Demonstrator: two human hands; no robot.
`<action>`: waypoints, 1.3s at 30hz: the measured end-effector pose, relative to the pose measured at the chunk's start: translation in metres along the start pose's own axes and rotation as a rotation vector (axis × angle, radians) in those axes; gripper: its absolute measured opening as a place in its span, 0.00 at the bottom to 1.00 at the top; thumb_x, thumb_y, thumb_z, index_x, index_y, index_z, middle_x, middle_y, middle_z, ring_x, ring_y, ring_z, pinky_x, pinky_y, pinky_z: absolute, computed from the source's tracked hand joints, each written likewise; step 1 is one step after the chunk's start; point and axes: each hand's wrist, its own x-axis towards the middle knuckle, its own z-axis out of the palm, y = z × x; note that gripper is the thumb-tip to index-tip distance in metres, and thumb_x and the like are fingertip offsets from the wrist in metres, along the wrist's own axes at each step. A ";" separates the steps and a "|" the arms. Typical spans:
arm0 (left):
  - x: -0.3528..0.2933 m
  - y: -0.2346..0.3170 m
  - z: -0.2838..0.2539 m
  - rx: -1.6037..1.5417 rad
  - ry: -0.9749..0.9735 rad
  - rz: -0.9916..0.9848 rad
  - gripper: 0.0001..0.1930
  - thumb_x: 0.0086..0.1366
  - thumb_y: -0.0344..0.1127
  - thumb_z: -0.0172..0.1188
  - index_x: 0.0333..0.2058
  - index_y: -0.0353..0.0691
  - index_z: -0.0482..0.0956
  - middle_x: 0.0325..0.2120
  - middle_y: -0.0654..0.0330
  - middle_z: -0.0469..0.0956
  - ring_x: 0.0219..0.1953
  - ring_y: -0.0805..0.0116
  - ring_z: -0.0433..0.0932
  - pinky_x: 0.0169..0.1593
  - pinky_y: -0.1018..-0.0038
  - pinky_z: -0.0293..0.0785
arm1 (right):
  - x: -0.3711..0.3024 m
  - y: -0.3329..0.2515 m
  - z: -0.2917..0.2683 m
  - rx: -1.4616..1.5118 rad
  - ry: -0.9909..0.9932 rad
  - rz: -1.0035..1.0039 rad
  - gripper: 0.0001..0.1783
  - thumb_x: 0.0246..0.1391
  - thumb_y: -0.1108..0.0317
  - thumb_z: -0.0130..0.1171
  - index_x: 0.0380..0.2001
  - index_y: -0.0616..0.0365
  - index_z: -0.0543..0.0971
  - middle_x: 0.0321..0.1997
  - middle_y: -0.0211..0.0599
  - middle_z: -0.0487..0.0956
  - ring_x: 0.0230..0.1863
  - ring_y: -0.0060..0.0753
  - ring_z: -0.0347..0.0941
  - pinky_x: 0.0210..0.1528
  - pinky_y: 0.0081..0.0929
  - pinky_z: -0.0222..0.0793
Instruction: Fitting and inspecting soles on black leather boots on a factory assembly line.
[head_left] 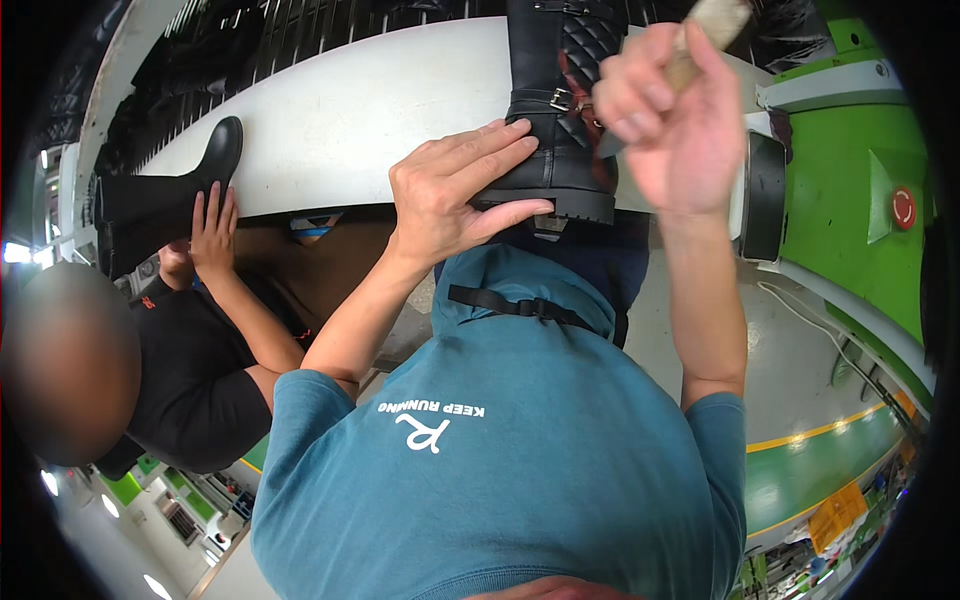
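Note:
A tall black boot (560, 90) with a quilted shaft and a buckle strap stands upright on the white work surface (350, 110). My left hand (455, 195) grips its toe, with the fingers laid over the top and the thumb against the sole edge. My right hand (670, 115) is raised beside the boot's shaft. It is closed around a tool with a tan handle (705, 35), whose working end is hidden behind the fingers.
At the left, a co-worker in a black shirt has a hand (212, 235) on a second black boot (165, 195) lying on the same surface. A green machine (850, 190) with a red button (903, 208) stands at the right. More dark boots fill the racks behind.

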 end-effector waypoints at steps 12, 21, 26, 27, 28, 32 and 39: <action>0.007 0.003 -0.002 -0.052 -0.059 -0.056 0.28 0.51 0.54 0.87 0.46 0.43 0.95 0.46 0.55 0.94 0.48 0.57 0.94 0.46 0.66 0.88 | -0.008 0.055 0.033 -0.220 0.013 0.161 0.35 0.84 0.32 0.39 0.35 0.53 0.70 0.24 0.21 0.62 0.23 0.16 0.57 0.25 0.22 0.59; 0.007 0.007 0.000 -0.100 -0.088 -0.033 0.28 0.54 0.43 0.87 0.51 0.36 0.94 0.51 0.49 0.93 0.54 0.49 0.92 0.56 0.61 0.87 | -0.009 0.021 0.002 -0.490 -0.108 0.483 0.35 0.76 0.29 0.57 0.34 0.52 0.73 0.23 0.14 0.62 0.19 0.07 0.54 0.17 0.17 0.50; 0.007 0.007 -0.009 -0.093 -0.031 -0.057 0.27 0.54 0.42 0.87 0.50 0.36 0.94 0.52 0.48 0.92 0.56 0.48 0.92 0.58 0.61 0.87 | -0.012 -0.042 -0.032 -0.817 0.207 0.155 0.31 0.79 0.35 0.57 0.39 0.55 0.80 0.22 0.22 0.68 0.21 0.20 0.66 0.24 0.23 0.64; 0.009 0.009 -0.010 -0.097 -0.019 -0.044 0.26 0.54 0.43 0.86 0.50 0.36 0.94 0.51 0.48 0.92 0.56 0.48 0.92 0.57 0.61 0.87 | -0.016 -0.040 -0.054 -1.210 0.278 0.020 0.29 0.79 0.39 0.57 0.43 0.58 0.81 0.25 0.30 0.73 0.24 0.35 0.70 0.29 0.32 0.69; 0.009 0.012 -0.009 -0.066 0.003 -0.033 0.26 0.55 0.44 0.87 0.49 0.35 0.93 0.51 0.48 0.92 0.55 0.49 0.92 0.55 0.62 0.87 | -0.015 -0.038 -0.073 -1.597 0.361 -0.140 0.28 0.80 0.42 0.56 0.46 0.61 0.83 0.28 0.37 0.79 0.26 0.49 0.75 0.34 0.42 0.75; -0.002 0.026 -0.007 0.050 0.064 -0.014 0.26 0.54 0.46 0.87 0.48 0.39 0.94 0.51 0.52 0.93 0.54 0.53 0.93 0.53 0.66 0.86 | -0.038 -0.007 -0.095 -2.127 0.245 -0.329 0.22 0.73 0.60 0.65 0.62 0.62 0.83 0.60 0.46 0.80 0.62 0.56 0.75 0.65 0.56 0.68; -0.033 0.037 -0.004 0.081 0.232 0.063 0.28 0.50 0.47 0.89 0.49 0.41 0.93 0.52 0.58 0.93 0.55 0.58 0.92 0.50 0.69 0.84 | -0.053 0.026 -0.031 -0.996 0.192 -0.250 0.39 0.70 0.62 0.73 0.77 0.66 0.70 0.72 0.53 0.79 0.75 0.48 0.74 0.79 0.47 0.64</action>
